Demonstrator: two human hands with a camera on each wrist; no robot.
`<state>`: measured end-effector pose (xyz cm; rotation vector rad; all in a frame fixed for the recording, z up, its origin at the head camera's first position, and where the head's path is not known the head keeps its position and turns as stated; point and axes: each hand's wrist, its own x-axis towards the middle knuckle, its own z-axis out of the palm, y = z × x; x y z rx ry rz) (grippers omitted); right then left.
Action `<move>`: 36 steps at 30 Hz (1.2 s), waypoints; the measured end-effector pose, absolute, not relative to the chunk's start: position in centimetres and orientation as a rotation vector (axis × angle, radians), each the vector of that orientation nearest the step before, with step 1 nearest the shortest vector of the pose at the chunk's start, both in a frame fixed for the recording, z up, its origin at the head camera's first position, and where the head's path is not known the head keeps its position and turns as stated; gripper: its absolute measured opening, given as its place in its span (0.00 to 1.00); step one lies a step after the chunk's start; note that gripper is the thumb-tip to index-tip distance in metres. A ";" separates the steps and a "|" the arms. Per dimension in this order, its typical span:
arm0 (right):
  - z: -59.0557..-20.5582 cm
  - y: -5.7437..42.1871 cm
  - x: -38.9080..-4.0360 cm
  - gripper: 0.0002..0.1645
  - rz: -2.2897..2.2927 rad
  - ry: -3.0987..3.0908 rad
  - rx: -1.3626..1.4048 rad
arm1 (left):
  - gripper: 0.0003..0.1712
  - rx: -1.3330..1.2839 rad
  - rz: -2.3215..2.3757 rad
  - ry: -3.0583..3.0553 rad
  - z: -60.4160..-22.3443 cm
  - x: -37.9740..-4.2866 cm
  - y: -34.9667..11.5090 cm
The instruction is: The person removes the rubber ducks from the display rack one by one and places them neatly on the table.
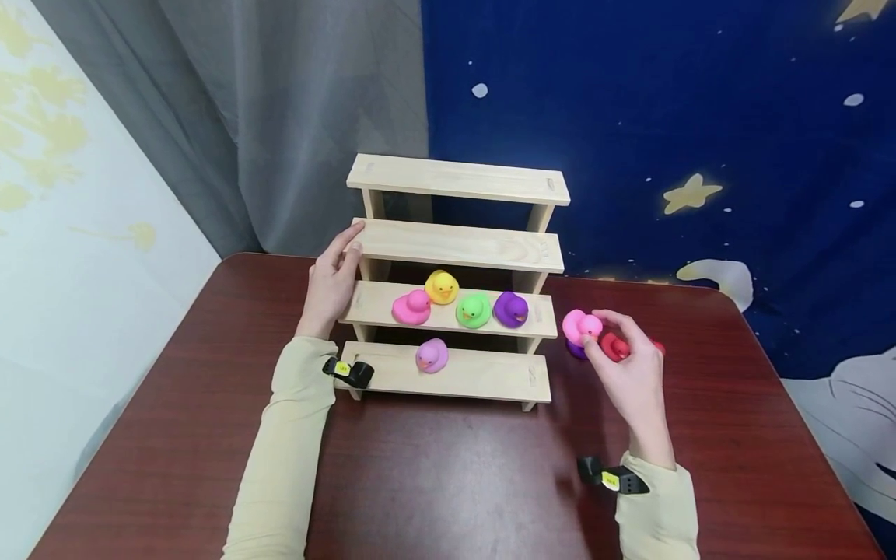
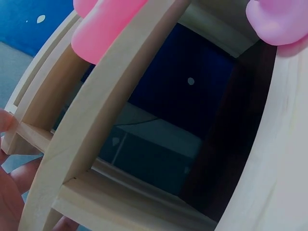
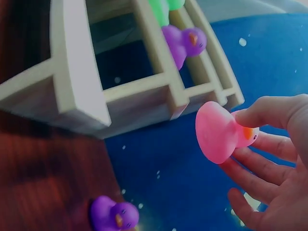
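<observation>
A tiered wooden shelf with four steps stands on the table. My left hand holds its left end at the second step from the top; in the left wrist view the fingers lie around the side board. My right hand pinches a pink rubber duck between thumb and fingers, just right of the shelf; the right wrist view shows this duck tilted. On the third step sit a darker pink duck, a yellow duck, a green duck and a purple duck. A lilac duck sits on the lowest step.
Beneath the right hand, a red duck and another purple duck are on the dark wooden table, partly hidden in the head view. Behind the table hang a grey curtain and a blue starry cloth.
</observation>
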<state>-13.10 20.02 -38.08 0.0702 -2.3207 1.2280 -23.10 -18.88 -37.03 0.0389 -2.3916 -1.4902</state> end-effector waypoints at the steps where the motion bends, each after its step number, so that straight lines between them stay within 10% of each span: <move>1: -38.5 20.2 -13.2 0.20 1.244 -2.309 0.069 | 0.22 0.038 -1.493 -2.394 -37.0 -23.1 -18.9; 36: -45.4 22.7 -11.7 0.18 1.184 -2.501 -0.193 | 0.22 0.037 -1.521 -2.384 -37.0 -23.3 -19.0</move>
